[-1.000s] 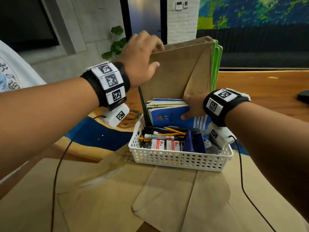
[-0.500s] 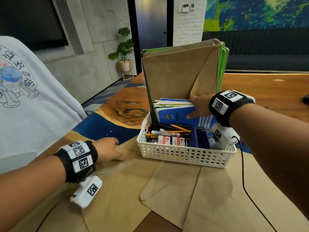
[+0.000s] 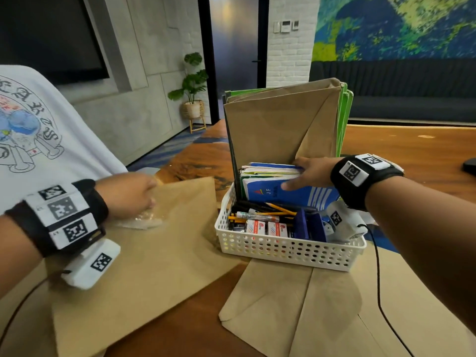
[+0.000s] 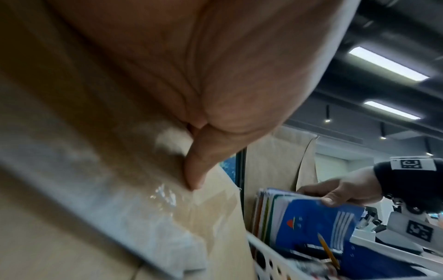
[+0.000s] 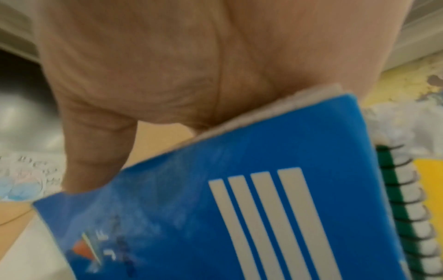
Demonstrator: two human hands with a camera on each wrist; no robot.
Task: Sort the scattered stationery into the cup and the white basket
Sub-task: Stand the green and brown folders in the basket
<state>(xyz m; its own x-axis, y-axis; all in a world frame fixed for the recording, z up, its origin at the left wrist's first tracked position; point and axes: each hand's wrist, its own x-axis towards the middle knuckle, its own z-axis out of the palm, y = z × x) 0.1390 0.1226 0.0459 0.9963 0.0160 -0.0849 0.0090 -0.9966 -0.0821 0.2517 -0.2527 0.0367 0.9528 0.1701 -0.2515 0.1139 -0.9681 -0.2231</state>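
Head view: we hold our right hand (image 3: 310,171) on the stack of notebooks in the white basket (image 3: 288,249), thumb on the blue notebook (image 3: 291,194) cover and fingers over the stack's top edge, likely pulling it forward to keep a gap in front of the brown envelopes (image 3: 278,127) and green folders (image 3: 343,119) standing at the back. Pencils (image 3: 279,207), pens and small red-and-white boxes (image 3: 266,228) lie in the basket's front half. Our left hand (image 3: 128,195) is at the near left on a loose brown envelope (image 3: 159,256) with a clear plastic sleeve (image 3: 140,221) on it, that envelope's right edge raised off the bench (image 3: 195,161); more envelopes lie flat in front of the basket. No cup in view. Left wrist view: blurred, thumb tip pressing onto the shiny plastic over the envelope, other fingers hidden, so we cannot tell that grip's state. Right wrist view: thumb curled on the blue cover, palm over the page edges, so the grip pinches the stack; a green spiral binding (image 5: 405,208) shows behind. Next up, we'd guess: slot that envelope into the gap.
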